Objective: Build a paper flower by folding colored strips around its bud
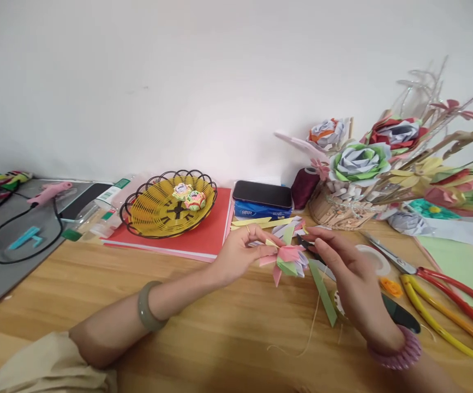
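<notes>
My left hand (236,254) pinches a folded-paper flower (288,261) of pink, green, white and pale purple strips, some ends sticking out. Close at its right side, my right hand (357,281) has thumb and fingers closed around a slim dark tool (306,244), mostly hidden; its kind does not show clearly. A green paper strip (323,293) lies on the table below the right hand, with a pale thread (310,333) curling beside it. More loose paper strips (256,222) lie behind the flower.
A yellow woven basket (146,221) holding small paper balls sits on red paper (220,221). Behind are a phone (262,192) on a blue pack and a purple thread spool (305,188). Large scissors (403,265) lie right, before a pot (338,213) of paper flowers. A glue gun (50,194) lies left.
</notes>
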`<action>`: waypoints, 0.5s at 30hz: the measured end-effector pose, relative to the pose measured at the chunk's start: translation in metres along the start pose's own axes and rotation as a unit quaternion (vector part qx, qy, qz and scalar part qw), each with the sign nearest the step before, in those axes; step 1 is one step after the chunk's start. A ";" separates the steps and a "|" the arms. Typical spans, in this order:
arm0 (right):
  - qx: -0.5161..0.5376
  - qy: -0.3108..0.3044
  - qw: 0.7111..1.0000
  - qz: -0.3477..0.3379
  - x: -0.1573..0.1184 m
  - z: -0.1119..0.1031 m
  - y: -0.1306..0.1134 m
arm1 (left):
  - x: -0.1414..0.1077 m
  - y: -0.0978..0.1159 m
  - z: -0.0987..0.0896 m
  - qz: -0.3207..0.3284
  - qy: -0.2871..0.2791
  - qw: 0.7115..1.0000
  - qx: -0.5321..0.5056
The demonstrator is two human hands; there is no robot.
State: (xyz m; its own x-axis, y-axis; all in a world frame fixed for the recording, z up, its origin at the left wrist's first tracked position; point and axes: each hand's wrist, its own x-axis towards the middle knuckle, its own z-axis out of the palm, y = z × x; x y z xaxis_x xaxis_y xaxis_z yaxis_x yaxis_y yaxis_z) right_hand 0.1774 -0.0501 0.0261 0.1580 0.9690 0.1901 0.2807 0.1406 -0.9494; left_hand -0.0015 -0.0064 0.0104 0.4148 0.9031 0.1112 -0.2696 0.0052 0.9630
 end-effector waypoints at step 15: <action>-0.152 -0.061 0.971 -0.173 -0.011 0.008 0.000 | -0.007 0.014 0.009 -0.015 -0.030 0.987 0.154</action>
State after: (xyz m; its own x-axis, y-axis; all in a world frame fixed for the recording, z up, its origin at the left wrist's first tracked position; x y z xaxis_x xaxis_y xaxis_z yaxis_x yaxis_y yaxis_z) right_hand 0.1684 -0.0587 0.0218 -0.1039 0.8934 0.4370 0.5663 0.4143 -0.7125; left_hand 0.0002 -0.0165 0.0250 0.4719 0.8774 0.0870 0.0178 -0.1081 0.9940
